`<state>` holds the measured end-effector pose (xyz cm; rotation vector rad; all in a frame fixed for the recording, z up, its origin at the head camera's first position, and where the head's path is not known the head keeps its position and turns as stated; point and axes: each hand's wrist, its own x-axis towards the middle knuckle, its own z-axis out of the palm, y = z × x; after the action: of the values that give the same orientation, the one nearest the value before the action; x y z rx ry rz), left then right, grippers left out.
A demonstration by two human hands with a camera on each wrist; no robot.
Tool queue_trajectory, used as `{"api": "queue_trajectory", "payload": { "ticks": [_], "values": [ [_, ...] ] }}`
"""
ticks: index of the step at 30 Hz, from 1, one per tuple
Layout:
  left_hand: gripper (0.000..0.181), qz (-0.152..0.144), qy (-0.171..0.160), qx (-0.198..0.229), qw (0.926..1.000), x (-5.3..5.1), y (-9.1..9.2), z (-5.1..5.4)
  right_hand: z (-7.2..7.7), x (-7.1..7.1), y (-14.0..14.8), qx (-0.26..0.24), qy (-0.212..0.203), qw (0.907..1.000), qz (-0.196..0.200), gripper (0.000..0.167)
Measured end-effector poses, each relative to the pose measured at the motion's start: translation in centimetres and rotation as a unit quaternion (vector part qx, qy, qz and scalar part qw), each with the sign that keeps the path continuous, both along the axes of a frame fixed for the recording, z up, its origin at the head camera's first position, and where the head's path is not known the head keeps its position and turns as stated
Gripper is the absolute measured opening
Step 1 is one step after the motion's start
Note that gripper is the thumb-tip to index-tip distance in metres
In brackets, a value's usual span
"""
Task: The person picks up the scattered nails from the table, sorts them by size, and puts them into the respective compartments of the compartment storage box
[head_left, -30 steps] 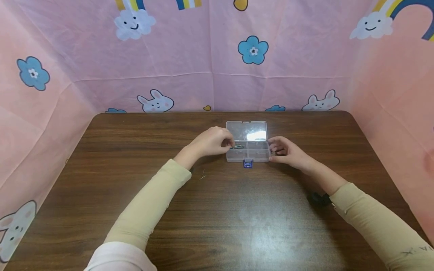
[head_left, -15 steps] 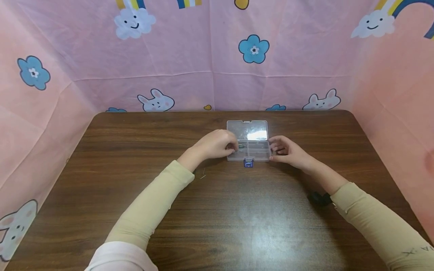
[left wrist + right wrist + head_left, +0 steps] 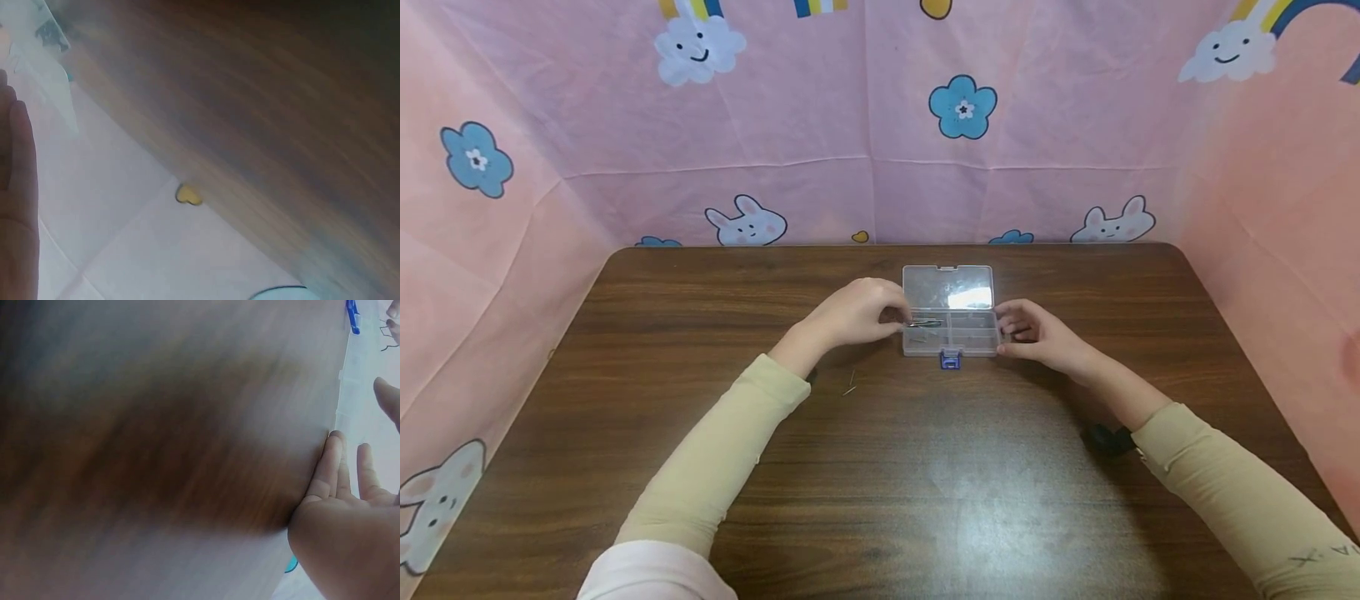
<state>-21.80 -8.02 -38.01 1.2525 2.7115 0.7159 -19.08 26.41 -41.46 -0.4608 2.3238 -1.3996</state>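
Note:
A clear plastic box (image 3: 927, 352) with compartments stands at the middle back of the table, lid (image 3: 936, 287) raised, blue latch (image 3: 951, 361) in front. My left hand (image 3: 857, 312) is at the box's left edge, its fingertips beside a slim dark metal piece (image 3: 928, 322) in the back-left compartment. I see nothing held between thumb and fingers. Thin pin-like pieces (image 3: 919, 339) lie in the front-left compartment. My right hand (image 3: 1045, 337) touches the right end of the box with loosely extended fingers (image 3: 331, 465). In the left wrist view only a few fingers (image 3: 24, 187) show.
Two thin pin-like pieces (image 3: 849, 390) lie on the brown wooden table (image 3: 880, 467) in front of my left hand. A dark round object (image 3: 1111, 440) is partly under the right wrist. Pink patterned cloth (image 3: 820, 108) stands behind and at both sides.
My left hand has reached further into the box over its left compartments, then drawn back left to the edge. The dark metal piece has stayed in place. My right hand keeps still.

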Motion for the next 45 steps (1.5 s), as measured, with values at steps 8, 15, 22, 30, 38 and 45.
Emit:
{"api": "queue_trajectory", "payload": {
  "ticks": [8, 15, 22, 30, 38, 45],
  "values": [
    [0.009, 0.02, -0.05, 0.017, 0.9984, 0.4, -2.4, -0.4, 0.2, -0.1, 0.1, 0.011, -0.012, 0.9999, 0.004, 0.059],
    [0.009, 0.032, -0.076, 0.015, 0.9965, 0.7, -4.1, -1.3, 0.3, 0.1, 0.1, 0.007, -0.013, 0.9999, 0.006, 0.059],
    [0.01, 0.034, -0.121, 0.021, 0.9919, 0.8, -5.1, -1.8, 0.1, 0.0, 0.2, 0.004, -0.011, 0.9999, 0.006, 0.059],
    [0.014, 0.042, -0.185, 0.023, 0.9817, 1.2, -6.1, -2.1, 0.4, 0.0, 0.1, 0.011, -0.009, 0.9999, 0.004, 0.059],
    [0.015, 0.02, -0.173, 0.016, 0.9847, 2.1, -6.7, -2.2, 0.4, 0.0, 0.0, 0.008, -0.007, 0.9999, 0.005, 0.058],
    [0.019, 0.002, -0.151, 0.013, 0.9884, 3.0, -6.8, -2.3, 0.5, 0.2, 0.0, 0.001, -0.006, 1.0, 0.007, 0.058]
  ]
}}
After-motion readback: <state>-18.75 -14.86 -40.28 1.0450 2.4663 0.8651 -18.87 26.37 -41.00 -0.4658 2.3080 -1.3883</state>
